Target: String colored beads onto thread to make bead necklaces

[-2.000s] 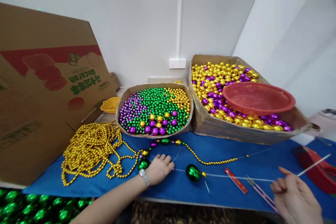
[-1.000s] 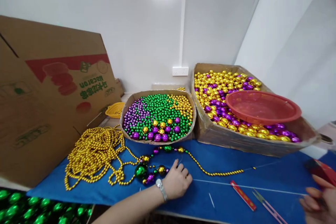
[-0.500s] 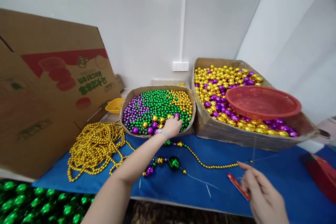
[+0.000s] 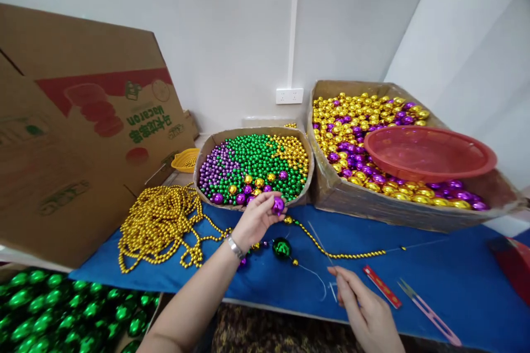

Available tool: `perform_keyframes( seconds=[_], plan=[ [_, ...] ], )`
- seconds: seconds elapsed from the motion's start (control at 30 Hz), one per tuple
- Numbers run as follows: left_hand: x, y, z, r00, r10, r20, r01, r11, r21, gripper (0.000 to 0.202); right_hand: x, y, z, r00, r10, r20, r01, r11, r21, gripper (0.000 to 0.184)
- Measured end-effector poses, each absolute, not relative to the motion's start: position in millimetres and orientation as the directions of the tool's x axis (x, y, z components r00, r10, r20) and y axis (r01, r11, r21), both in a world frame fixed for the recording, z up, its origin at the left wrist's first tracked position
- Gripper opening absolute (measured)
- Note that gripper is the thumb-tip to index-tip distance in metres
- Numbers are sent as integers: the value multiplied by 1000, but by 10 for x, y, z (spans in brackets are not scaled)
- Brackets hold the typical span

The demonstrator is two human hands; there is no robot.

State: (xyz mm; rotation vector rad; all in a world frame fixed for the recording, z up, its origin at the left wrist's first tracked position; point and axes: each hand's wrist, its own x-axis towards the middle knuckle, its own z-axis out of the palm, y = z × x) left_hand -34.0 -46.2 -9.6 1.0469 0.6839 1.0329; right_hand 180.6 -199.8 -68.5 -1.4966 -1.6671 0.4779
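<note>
My left hand (image 4: 259, 219) is closed around a shiny purple bead (image 4: 278, 206) at the front edge of a box (image 4: 311, 174) of small purple, green and gold beads. My right hand (image 4: 364, 309) pinches what looks like a long thin needle (image 4: 318, 240), pointing up and left over the cloth. Between the hands lies a bead string with a large green bead (image 4: 282, 248) and a small gold bead (image 4: 295, 262) near its clear thread end. Behind it runs a strand of small gold beads (image 4: 351, 256). My left wrist and hand hide part of the string.
A large box (image 4: 372, 210) of gold and purple beads holds a red tray (image 4: 430, 151). Gold bead chains (image 4: 159, 226) are piled left, beside a cardboard box (image 4: 83, 138). Pink-handled tweezers (image 4: 433, 314) and a red packet (image 4: 381, 287) lie right. Large green beads (image 4: 58, 309) fill the lower left.
My left hand has come out of the small-bead box toward me with a purple bead. My right hand has moved left, toward the bead string's thread end. The view has shifted slightly, showing the tweezers.
</note>
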Motion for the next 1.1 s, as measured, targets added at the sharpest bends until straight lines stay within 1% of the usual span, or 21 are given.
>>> perform_keyframes(
  seconds=[0.03,0.1,0.2,0.3,0.5,0.63,0.77,0.93,1.1],
  plan=[
    [-379,-554,-126,387,921,-45,-437,227,871,29,1772,-1995,-711,21,931,364,651,264,-712,29],
    [-423,-700,-202,375,919,-121,-529,319,786,26,1716,-1992,-769,-21,897,442,684,336,-648,26],
    [-425,-826,-303,342,922,-181,-593,361,720,26,1664,-2000,-848,-66,849,524,705,412,-578,23],
    [-391,-878,-340,333,921,-202,-618,375,692,27,1638,-2015,-875,-96,814,573,711,459,-533,21],
    [-352,-899,-328,318,927,-199,-638,364,678,28,1614,-2030,-834,-156,802,576,735,485,-475,21],
    [-349,-906,-335,288,938,-195,-649,341,680,28,1614,-2042,-850,-176,800,574,741,492,-458,21],
    [-330,-925,-334,272,946,-176,-633,313,707,28,1611,-2056,-868,-178,802,570,750,486,-449,21],
    [-303,-963,-325,255,960,-118,-606,253,754,26,1613,-2065,-883,-170,789,590,763,484,-428,22],
    [-285,-1012,-318,268,958,-103,-592,248,767,25,1607,-2062,-889,-161,793,588,763,478,-436,23]
  ],
)
